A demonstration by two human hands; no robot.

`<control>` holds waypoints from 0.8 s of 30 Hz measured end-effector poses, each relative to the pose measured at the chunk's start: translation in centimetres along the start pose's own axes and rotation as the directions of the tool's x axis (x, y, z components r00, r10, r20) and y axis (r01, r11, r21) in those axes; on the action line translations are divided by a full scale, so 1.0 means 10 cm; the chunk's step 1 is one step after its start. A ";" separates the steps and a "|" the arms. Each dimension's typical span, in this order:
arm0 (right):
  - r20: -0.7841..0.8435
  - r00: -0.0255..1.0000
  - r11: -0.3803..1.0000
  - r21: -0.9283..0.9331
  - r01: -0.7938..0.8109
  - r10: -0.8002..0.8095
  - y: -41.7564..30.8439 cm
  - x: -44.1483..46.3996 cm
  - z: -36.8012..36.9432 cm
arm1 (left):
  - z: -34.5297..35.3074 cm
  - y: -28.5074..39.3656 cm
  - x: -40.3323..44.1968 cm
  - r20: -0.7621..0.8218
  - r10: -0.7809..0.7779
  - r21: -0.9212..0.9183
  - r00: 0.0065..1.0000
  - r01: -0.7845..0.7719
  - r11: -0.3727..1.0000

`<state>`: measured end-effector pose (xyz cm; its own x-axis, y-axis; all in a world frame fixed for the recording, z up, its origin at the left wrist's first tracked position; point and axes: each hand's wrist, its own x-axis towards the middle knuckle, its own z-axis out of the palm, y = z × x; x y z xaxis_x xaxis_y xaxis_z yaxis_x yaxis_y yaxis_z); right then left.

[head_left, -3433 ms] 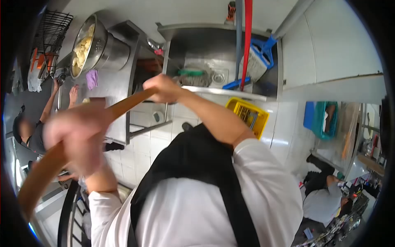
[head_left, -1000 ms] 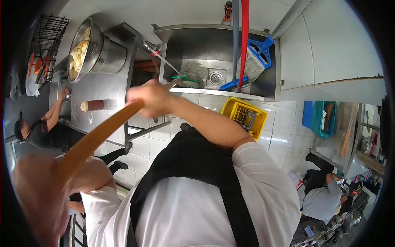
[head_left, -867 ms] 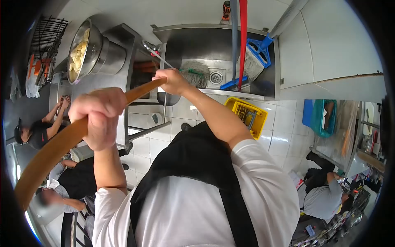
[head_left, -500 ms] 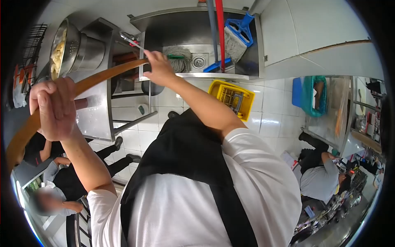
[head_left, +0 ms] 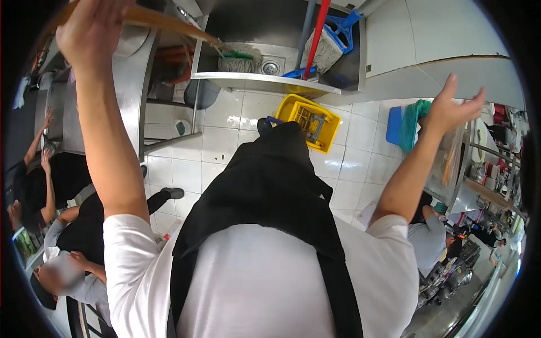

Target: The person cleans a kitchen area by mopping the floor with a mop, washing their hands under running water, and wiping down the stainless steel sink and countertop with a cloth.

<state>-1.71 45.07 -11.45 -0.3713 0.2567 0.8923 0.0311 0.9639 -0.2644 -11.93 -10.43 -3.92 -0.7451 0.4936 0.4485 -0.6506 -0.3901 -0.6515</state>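
My left hand (head_left: 93, 34) is raised at the upper left edge, against the wooden handle of a mop (head_left: 169, 23) and seemingly wrapped round it; its fingertips are partly cut off by the frame. The handle slopes down rightward to a green clamp and grey string head (head_left: 241, 59) lying in a steel sink (head_left: 242, 19). Out to the right, my right hand (head_left: 455, 110) is empty, with fingers spread, near a blue bin with a green liner (head_left: 414, 125).
Two more mops, one with a red handle (head_left: 318, 34) and a blue clamp (head_left: 341, 34), stand in the sink. Below it, a yellow mop bucket (head_left: 329, 138) sits on white tiles. A steel table (head_left: 135, 84) stands left. Co-workers (head_left: 84, 219) are at left; another (head_left: 425, 242) is at right.
My right hand has let go of the mop handle and swung far right, opening. My left hand has moved up with the handle. The view has shifted slightly.
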 end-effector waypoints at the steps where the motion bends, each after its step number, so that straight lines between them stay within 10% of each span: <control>1: 0.004 0.999 0.999 -0.029 0.043 -0.043 0.05 0.17 0.09 | 0.02 0.04 -0.01 0.016 -0.081 -0.482 0.997 0.078 0.873; 4: 0.121 0.987 0.993 -0.026 0.114 -0.110 0.27 0.52 0.42 | -0.13 -0.23 -0.02 0.268 -0.263 -0.957 0.927 0.225 -0.183; 7: 0.113 0.991 0.991 -0.109 0.080 -0.068 0.33 0.59 0.70 | -0.34 -0.55 0.00 0.537 -0.058 -0.132 0.842 0.016 -0.991; 8: 0.129 0.991 0.988 -0.142 0.063 -0.044 0.33 0.51 0.78 | -0.36 -0.59 -0.02 0.552 0.062 0.262 0.832 -0.103 -0.960; 24: 0.278 0.960 0.965 -0.257 0.057 0.017 0.35 0.19 0.72 | -0.15 -0.62 -0.30 0.511 -0.127 0.259 0.850 -0.293 -0.920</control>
<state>-8.98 48.41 -13.36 -0.6144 0.2434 0.7505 0.2471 0.9627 -0.1099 -5.41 -8.32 -2.19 -0.6256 0.0722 0.7768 0.7794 0.0129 0.6264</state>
